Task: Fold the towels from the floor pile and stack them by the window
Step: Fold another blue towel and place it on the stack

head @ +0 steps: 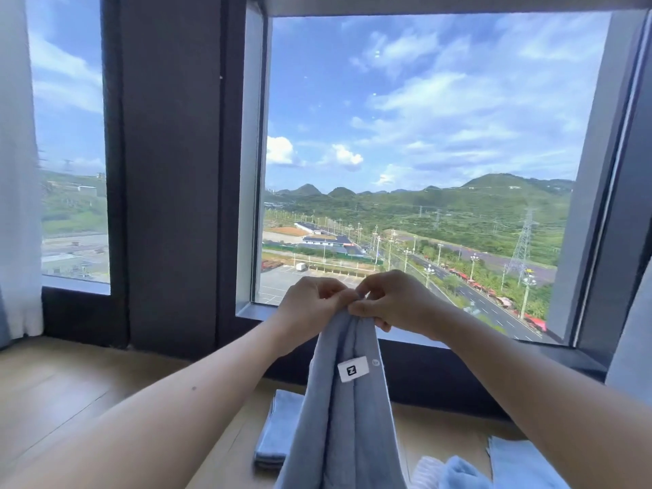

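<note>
Both hands, left [314, 305] and right [391, 301], pinch the hanging grey-blue cotton towel [347, 411]; align corners squarely before folding.

Head cam: the towel [345, 411] runs off the btm edge, lower end unseen, and covers the right side of the stack [273, 432]. The label [352, 369] mark is too small to read. Left hand [310, 305] & right hand [398, 305]: fingertips partly lost in the hem. The pile [455, 471], btm right, is cut by the frame. The curtain [17, 171] is cropped at left.
</note>
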